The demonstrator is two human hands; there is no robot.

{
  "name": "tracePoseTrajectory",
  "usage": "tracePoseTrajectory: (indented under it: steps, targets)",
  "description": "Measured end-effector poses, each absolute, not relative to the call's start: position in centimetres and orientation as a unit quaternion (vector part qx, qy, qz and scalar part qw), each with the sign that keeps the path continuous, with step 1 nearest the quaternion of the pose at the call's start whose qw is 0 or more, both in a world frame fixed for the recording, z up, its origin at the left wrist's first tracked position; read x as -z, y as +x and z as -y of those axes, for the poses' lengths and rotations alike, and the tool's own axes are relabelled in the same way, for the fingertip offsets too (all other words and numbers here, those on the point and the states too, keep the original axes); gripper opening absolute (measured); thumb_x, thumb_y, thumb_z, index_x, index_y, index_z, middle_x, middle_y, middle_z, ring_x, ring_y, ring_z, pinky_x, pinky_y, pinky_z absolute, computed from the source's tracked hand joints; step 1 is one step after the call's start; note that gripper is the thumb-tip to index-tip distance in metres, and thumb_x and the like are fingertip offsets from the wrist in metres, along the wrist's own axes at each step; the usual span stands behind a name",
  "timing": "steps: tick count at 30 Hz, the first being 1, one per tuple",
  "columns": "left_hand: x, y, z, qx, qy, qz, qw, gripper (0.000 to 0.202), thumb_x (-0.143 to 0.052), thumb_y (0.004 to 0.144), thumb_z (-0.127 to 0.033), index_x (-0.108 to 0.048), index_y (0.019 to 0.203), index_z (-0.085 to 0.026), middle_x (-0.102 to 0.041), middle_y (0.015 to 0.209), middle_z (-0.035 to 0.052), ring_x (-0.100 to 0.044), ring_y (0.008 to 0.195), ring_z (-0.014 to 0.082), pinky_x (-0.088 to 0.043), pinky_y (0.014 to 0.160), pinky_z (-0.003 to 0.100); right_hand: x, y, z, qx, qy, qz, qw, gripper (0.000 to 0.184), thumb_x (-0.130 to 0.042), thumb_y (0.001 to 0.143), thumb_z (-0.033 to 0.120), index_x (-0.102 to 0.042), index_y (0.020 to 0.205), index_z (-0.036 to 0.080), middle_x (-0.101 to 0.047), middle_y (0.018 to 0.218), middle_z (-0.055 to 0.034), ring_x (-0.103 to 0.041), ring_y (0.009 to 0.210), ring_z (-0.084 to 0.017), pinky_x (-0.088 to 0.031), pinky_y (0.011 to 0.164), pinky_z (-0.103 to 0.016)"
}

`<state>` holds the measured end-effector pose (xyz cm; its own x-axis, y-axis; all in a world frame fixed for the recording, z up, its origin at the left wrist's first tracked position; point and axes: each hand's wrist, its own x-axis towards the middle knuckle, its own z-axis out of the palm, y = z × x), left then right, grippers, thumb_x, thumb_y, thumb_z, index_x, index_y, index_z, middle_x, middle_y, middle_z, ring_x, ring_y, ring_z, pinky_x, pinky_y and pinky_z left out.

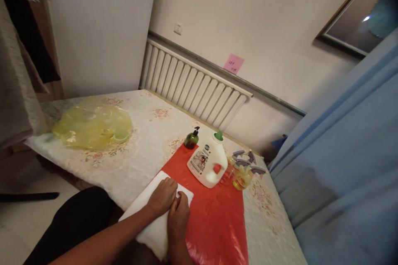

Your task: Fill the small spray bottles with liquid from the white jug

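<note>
My left hand point(164, 196) and my right hand point(179, 213) meet over a folded white sheet point(155, 227); whether it is cloth or paper I cannot tell. Both hands are closed, fingers curled and almost touching, and anything pinched between them is hidden. The sheet overlaps the left edge of a red plastic sheet point(217, 221). Beyond my hands, a white detergent jug point(207, 163) with a green spout stands on the red plastic. Behind it to the left is a dark green pump bottle point(190, 140). Right of the jug are several clear bottles point(241, 179) with grey tops.
A yellow plastic bag point(93, 126) lies on the flowered bed cover point(146, 132) at the left, near a pale green ring point(120, 137). A radiator point(189, 83) runs along the wall. Blue curtains point(342, 165) hang on the right, and clothes point(18, 62) at far left.
</note>
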<state>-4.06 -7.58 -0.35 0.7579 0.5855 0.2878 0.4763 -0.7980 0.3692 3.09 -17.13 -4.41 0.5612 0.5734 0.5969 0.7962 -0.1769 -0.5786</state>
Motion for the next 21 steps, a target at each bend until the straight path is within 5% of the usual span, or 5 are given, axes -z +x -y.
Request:
tracePoseTrajectory:
  steps: [11, 21]
  targets:
    - [-0.6, -3.2, 5.4, -0.125, 0.923, -0.288, 0.223, 0.016, -0.047, 0.084, -0.010, -0.061, 0.084, -0.017, -0.067, 0.099, 0.0115, -0.059, 0.095, 0.0263, -0.042, 0.082, 0.036, 3.3, 2.4, 17.5, 0.079, -0.772, 0.424, 0.466, 0.026, -0.044, 0.096, 0.023, -0.067, 0.107, 0.019, -0.075, 0.096, -0.0106, -0.073, 0.083, -0.022, -0.056, 0.072, -0.030]
    - [-0.4, -3.6, 1.2, -0.160, 0.873, -0.255, 0.384, 0.015, -0.045, 0.085, -0.021, -0.055, 0.074, -0.021, -0.067, 0.076, 0.0008, -0.059, 0.071, 0.0175, -0.035, 0.063, 0.028, 4.2, 3.3, 18.0, -0.001, -0.762, 0.366, 0.534, 0.025, -0.060, 0.088, 0.041, -0.070, 0.097, 0.020, -0.073, 0.086, -0.0068, -0.069, 0.074, -0.021, -0.055, 0.069, -0.029]
